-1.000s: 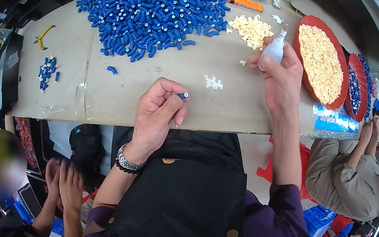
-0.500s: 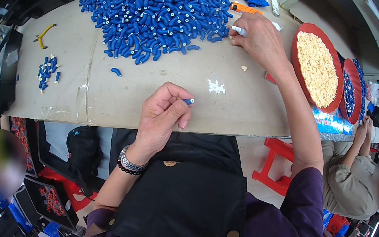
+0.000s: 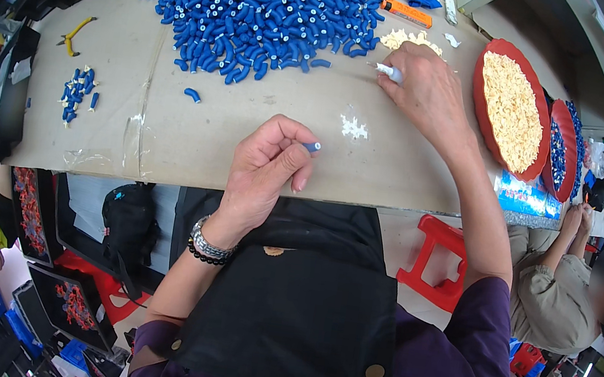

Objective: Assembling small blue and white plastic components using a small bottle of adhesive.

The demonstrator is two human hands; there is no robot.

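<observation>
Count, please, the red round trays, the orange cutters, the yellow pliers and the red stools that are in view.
Red round trays: 2
Orange cutter: 1
Yellow pliers: 1
Red stool: 1
Total: 5

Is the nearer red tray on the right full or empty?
Full. The red tray is heaped nearly rim to rim with small cream-coloured pieces; only its red edge shows around them.

Assembly workshop: heaped blue parts [image 3: 258, 5], worktable [image 3: 170, 139].
</observation>
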